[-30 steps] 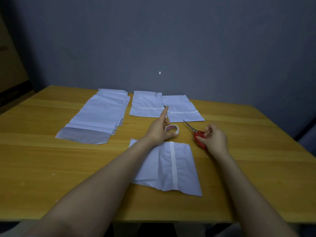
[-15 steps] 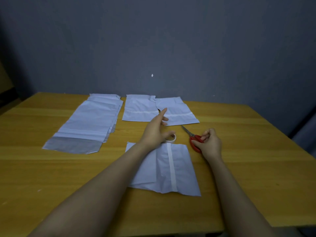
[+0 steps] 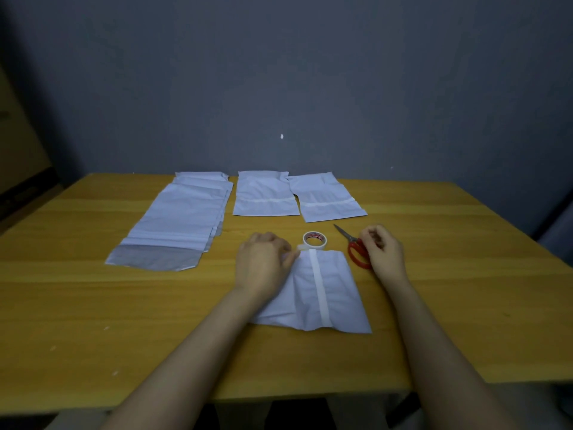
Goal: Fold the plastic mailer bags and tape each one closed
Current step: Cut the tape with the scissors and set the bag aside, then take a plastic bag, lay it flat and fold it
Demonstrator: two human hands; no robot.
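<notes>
A folded white mailer (image 3: 331,293) lies in front of me with a strip of tape running down its middle. My left hand (image 3: 263,262) rests on its far left corner, fingers curled and pinching the edge. Just beyond the mailer stands a white tape roll (image 3: 314,239), untouched. My right hand (image 3: 386,252) curls over the red handles of the scissors (image 3: 356,251), which lie flat on the table with the blades pointing away to the left. Two folded, taped mailers (image 3: 266,195) (image 3: 327,198) lie side by side at the back.
A stack of unfolded white mailers (image 3: 183,218) with a grey flap toward me lies at the back left. The wooden table (image 3: 124,321) ends at a grey wall behind. Its front edge is close below my forearms.
My left hand has let go of the tape roll and drawn back onto the mailer's far left corner. My right hand stays at the scissors.
</notes>
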